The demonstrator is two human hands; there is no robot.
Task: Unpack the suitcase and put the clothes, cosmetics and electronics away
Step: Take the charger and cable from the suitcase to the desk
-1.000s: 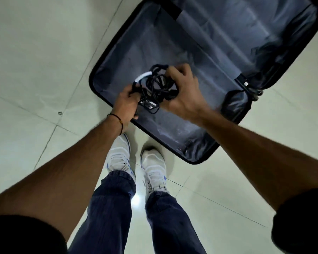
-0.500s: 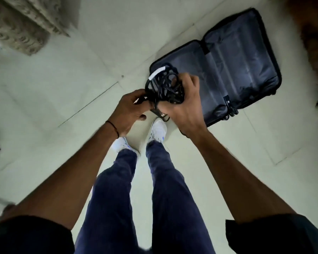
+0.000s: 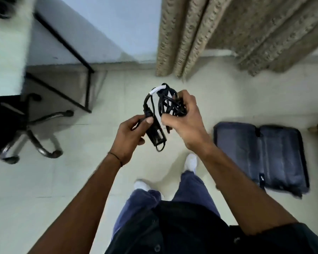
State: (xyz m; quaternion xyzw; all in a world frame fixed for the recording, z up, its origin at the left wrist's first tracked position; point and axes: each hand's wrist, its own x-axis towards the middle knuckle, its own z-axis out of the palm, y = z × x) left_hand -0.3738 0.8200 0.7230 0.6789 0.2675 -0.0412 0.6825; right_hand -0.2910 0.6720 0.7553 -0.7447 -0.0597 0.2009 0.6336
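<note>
A black power adapter point(image 3: 157, 133) with a tangled black cable point(image 3: 168, 103) hangs between my two hands above the floor. My left hand point(image 3: 130, 135) grips the adapter brick, thumb on top. My right hand point(image 3: 185, 121) is curled round the bundle of cable, which carries a white band near its top. The open suitcase point(image 3: 260, 156) lies flat on the floor to my right, its dark lining showing and nothing visible inside.
A white desk point(image 3: 6, 52) with black metal legs stands at the left, with an office chair base point(image 3: 37, 136) on castors beside it. Patterned beige curtains point(image 3: 227, 33) hang ahead. Pale floor tiles lie under my feet.
I have turned left and away from the suitcase, which now lies at my right. Both hands still hold the adapter and cable, and the desk, chair and curtains have come into view.
</note>
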